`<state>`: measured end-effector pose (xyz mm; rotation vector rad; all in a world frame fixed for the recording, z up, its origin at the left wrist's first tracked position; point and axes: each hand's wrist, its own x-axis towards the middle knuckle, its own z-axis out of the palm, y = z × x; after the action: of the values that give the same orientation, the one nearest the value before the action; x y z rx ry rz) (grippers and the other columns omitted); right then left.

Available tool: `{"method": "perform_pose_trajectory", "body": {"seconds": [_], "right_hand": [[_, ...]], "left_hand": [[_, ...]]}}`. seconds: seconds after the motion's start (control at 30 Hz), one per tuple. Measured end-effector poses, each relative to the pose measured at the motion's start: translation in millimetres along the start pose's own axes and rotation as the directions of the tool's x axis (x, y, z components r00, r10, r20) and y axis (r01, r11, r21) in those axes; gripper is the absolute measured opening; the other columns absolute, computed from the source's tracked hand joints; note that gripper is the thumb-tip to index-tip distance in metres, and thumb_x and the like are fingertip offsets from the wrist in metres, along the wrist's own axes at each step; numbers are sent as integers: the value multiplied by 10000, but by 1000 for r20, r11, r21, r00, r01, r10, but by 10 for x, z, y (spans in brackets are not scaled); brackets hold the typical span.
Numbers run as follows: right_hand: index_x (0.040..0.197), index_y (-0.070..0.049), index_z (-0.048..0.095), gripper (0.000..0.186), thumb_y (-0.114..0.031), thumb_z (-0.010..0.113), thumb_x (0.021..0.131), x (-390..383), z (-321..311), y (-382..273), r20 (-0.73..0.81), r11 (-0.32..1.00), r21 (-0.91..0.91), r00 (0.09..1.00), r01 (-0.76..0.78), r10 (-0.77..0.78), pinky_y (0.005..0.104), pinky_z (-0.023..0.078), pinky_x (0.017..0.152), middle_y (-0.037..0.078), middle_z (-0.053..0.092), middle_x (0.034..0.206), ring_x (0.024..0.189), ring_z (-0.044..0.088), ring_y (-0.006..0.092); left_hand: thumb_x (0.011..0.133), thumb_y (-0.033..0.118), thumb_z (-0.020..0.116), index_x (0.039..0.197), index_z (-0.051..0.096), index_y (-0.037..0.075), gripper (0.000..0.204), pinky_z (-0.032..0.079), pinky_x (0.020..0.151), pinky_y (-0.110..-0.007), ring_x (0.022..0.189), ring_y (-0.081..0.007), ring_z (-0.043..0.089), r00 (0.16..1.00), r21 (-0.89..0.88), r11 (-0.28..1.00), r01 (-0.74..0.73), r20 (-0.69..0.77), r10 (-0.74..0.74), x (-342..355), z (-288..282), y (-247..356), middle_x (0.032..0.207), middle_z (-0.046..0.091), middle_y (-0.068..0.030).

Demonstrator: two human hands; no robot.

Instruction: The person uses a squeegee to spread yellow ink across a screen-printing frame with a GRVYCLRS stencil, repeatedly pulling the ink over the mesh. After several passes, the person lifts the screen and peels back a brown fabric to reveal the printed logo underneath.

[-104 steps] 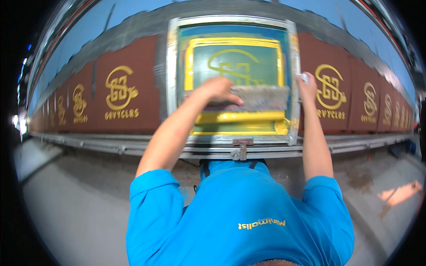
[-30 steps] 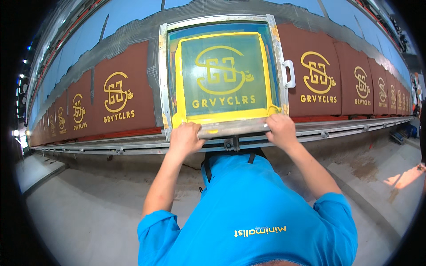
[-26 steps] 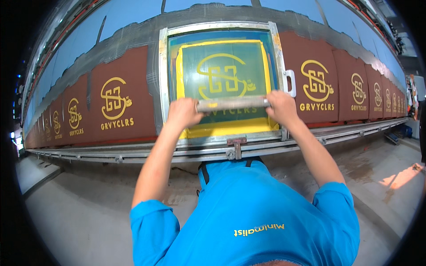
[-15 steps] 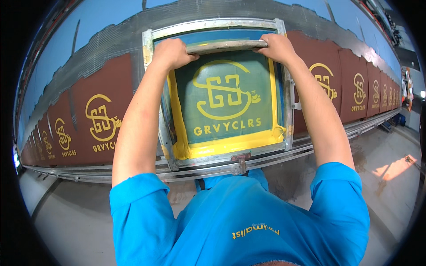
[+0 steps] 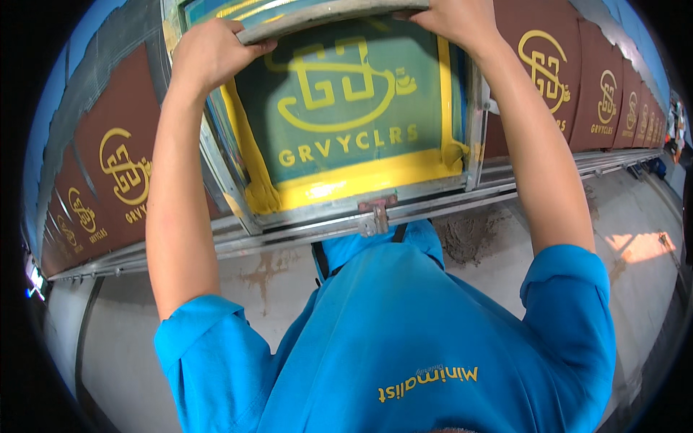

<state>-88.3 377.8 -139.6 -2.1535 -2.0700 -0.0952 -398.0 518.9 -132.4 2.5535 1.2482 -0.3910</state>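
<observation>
Both of my hands grip a long squeegee that spans a screen-printing screen. My left hand is closed round its left end, thumb underneath. At the right end, my right hand is closed on it, partly cut off by the picture's upper edge. The green mesh carries a yellowish logo with lettering, its top covered by the squeegee. Thick yellow ink lies along the near edge and both sides of the mesh. A worn metal frame surrounds the screen. The squeegee's blade is hidden.
Brown fabric panels with yellow printed logos run along the long table on both sides. A metal rail follows its near edge, with a rusty clamp at the frame. Below is a stained grey floor.
The view has shifted, so the screen sits higher in the picture. The squeegee has come slightly nearer to me and now covers the logo's top. Both hands keep their hold.
</observation>
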Motion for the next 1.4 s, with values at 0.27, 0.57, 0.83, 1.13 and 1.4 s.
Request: {"method": "perform_pose_trajectory", "body": {"seconds": [0.27, 0.57, 0.83, 1.13, 1.4], "right_hand": [[823, -111, 725, 214, -207, 824, 660, -2228, -351, -512, 72, 993, 113, 997, 14, -22, 464, 578, 652, 74, 665, 783, 772, 700, 297], [1046, -66, 735, 451, -352, 888, 733, -3536, -1813, -1020, 73, 856, 516, 995, 23, -70, 435, 529, 843, 109, 700, 1000, 971, 672, 330], [1342, 31, 650, 480, -247, 718, 957, -3039, -1465, 209, 58, 539, 666, 756, -516, 652, 420, 520, 1000, 231, 705, 1247, 1133, 684, 352], [1246, 67, 682, 455, -292, 755, 975, -3043, -1730, -681, -19, 462, 778, 718, -426, 696, 328, 551, 904, 160, 722, 1158, 995, 685, 203], [1278, 49, 674, 428, -257, 738, 985, -2315, -815, -2843, -28, 450, 820, 761, -354, 649, 325, 519, 936, 134, 708, 1201, 1047, 651, 180]], "left_hand": [[783, 490, 829, 1054, 803, 155, 432, 586, 813, -460, 928, -364, 736, 988, -91, 986, 138, 86, -130, -2084, 615, 928, 958, 776, -119], [702, 315, 822, 1035, 773, 103, 398, 563, 917, -471, 1053, -354, 698, 995, -157, 982, 105, 16, -103, -4044, 287, 1455, 1093, 748, -127], [711, 112, 764, 1019, 709, 79, 315, 548, 877, -502, 1030, -355, 679, 968, -362, 910, -202, -217, 129, -4780, 521, 2004, 1032, 700, -113], [723, 202, 787, 934, 654, 122, 262, 541, 835, -455, 1000, -285, 672, 912, -300, 910, -286, -376, 163, -5639, 485, 1375, 953, 670, -60], [741, 454, 851, 916, 639, 124, 429, 573, 773, -444, 910, -285, 698, 871, -104, 953, -283, -443, 210, -5594, 611, -1148, 897, 676, -52]]}}
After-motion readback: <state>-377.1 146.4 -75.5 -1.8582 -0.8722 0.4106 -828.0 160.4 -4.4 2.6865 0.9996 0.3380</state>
